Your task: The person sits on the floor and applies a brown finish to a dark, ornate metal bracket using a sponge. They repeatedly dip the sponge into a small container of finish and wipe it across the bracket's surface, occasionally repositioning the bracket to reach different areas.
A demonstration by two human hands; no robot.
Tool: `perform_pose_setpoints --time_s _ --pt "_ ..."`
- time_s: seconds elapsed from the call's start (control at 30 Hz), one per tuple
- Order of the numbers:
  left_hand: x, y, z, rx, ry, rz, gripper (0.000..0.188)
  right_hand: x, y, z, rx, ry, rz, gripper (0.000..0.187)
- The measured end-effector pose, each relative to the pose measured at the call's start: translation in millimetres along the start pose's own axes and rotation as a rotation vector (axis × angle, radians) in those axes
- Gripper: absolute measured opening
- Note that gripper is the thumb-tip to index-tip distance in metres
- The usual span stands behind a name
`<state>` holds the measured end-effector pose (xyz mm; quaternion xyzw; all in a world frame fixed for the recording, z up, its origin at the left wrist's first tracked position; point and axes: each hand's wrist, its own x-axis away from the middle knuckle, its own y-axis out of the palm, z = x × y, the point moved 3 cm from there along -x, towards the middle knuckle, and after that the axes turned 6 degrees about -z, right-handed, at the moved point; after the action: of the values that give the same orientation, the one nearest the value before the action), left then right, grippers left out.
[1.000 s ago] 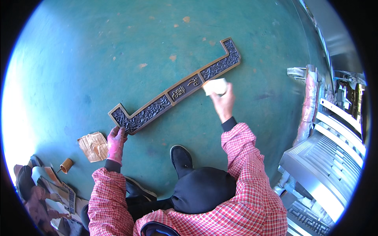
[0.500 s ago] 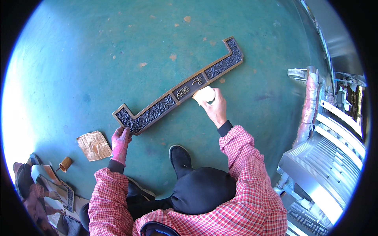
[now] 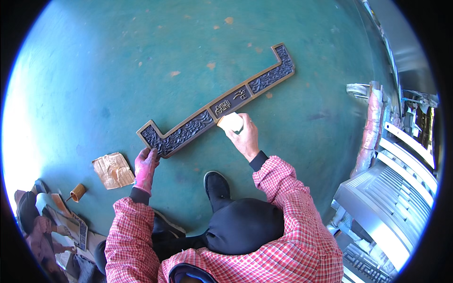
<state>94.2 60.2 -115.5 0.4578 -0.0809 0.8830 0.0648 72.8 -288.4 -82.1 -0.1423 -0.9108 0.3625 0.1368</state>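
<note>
Right grip point(image 3: 243, 137): pad point(image 3: 231, 122) against panel point(image 3: 222, 104).

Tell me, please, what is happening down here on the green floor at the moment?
A person in a red checked shirt crouches over a long dark ornamental metal bar with bent ends, lying flat on the green floor. The left hand, in a pink glove, steadies the bar's near end. The bare right hand presses a small pale pad against the bar's edge near its middle. A crumpled brown sheet and a small brown cylinder lie to the left.
</note>
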Motion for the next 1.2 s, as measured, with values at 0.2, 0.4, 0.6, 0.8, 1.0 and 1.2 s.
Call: perform_pose_setpoints --time_s 0.2,0.4,0.6,0.8,1.0,1.2 --pt "5.2 4.8 7.0 -0.003 0.015 -0.009 0.030 -32.0 -35.3 31.8 -0.040 0.024 0.308 0.044" --pt "9.5 5.1 12.6 -0.006 0.036 -0.011 0.025 0.9 9.8 2.0 -0.039 0.006 -0.016 0.046" --pt "7.1 3.9 9.0 -0.014 0.033 -0.013 0.025 -5.8 -12.6 -7.7 -0.127 -0.013 0.129 0.049" --pt "5.0 3.2 9.7 -0.053 0.036 -0.021 0.030 -15.6 -1.9 19.2 -0.023 0.052 0.185 0.045" --pt "5.4 5.5 7.7 -0.023 0.024 -0.054 0.035 41.4 42.9 -35.6 -0.043 -0.122 -0.090 0.048" --pt "7.2 6.1 7.6 -0.004 0.008 -0.107 0.038 10.5 12.7 -11.4 -0.025 0.018 0.144 0.046"
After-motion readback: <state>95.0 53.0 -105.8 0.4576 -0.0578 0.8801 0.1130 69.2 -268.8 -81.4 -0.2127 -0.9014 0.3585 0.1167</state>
